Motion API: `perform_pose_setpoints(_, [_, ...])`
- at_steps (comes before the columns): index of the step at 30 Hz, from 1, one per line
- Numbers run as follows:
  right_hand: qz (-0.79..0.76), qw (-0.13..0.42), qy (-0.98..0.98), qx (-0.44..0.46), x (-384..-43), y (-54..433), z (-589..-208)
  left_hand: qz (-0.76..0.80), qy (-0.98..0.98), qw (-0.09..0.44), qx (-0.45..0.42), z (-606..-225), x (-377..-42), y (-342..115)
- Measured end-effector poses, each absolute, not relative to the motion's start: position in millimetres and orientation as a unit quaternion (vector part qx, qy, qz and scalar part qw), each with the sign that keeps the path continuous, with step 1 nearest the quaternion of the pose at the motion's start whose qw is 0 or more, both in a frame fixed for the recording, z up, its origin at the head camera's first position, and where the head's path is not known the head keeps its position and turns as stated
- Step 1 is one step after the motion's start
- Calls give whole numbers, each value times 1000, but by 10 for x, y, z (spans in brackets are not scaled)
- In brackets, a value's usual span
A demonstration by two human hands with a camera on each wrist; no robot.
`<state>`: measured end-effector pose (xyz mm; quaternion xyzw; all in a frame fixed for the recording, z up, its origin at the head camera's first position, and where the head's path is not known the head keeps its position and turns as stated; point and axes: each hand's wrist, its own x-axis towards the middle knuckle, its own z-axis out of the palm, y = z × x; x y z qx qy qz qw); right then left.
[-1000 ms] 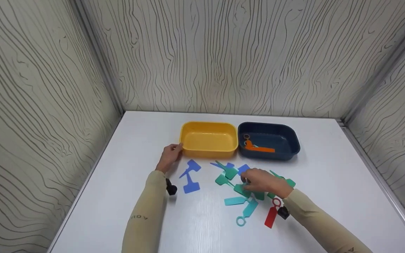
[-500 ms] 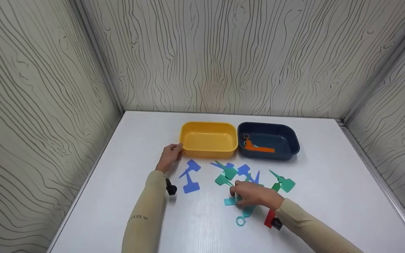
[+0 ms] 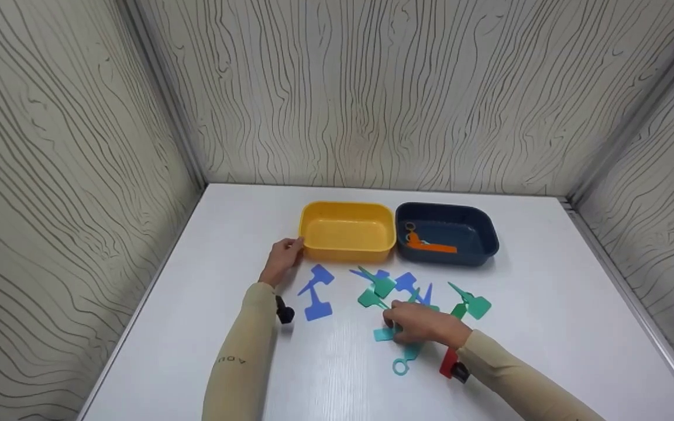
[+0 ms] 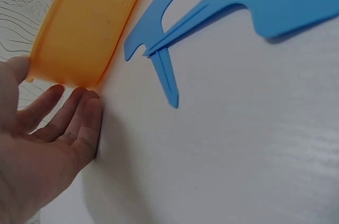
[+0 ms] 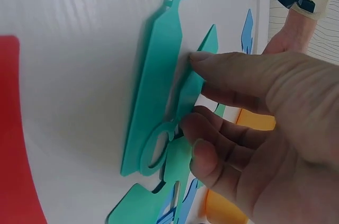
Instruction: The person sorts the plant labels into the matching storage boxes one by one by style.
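Observation:
My right hand [image 3: 425, 323] is low over the table, its thumb and fingers pinching a teal ring tag [image 5: 188, 99]. Beside that lies a second teal ring tag [image 5: 156, 75], flat on the table. Green plant labels [image 5: 132, 205] overlap the pinched tag's ring end. On the left, my left hand [image 3: 281, 258] touches the end wall of a yellow bin [image 3: 348, 255]. In the left wrist view the thumb is at the bin's rim and the loosely extended fingers rest against its lower wall. Two blue plant labels [image 3: 318, 311] lie crossed near this hand.
A navy bin [image 3: 477, 258] stands against the yellow one, with an orange tag [image 3: 437, 248] and some ringed pieces inside. More green labels [image 3: 478, 307] and blue labels [image 3: 405, 281] lie around the right hand. A red tag [image 3: 449, 361] is partly under the right wrist.
My right hand has moved left and toward me, from the green labels to the teal tags, then held still there. The left hand has stayed at the yellow bin.

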<state>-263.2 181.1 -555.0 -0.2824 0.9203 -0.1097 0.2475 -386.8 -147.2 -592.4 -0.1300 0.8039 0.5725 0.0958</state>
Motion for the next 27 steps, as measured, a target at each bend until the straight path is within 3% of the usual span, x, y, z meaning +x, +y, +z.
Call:
perform_pose_setpoints(16, [-139,261,911,-289,-2628,1781,-5482,573,804,94,-130,-5927,-3855,-1476])
perform_pose_setpoints(27, [-176,205,896,-351,-2730,1795,-5336,604,784,82,-114,-5949,-3874,-1482])
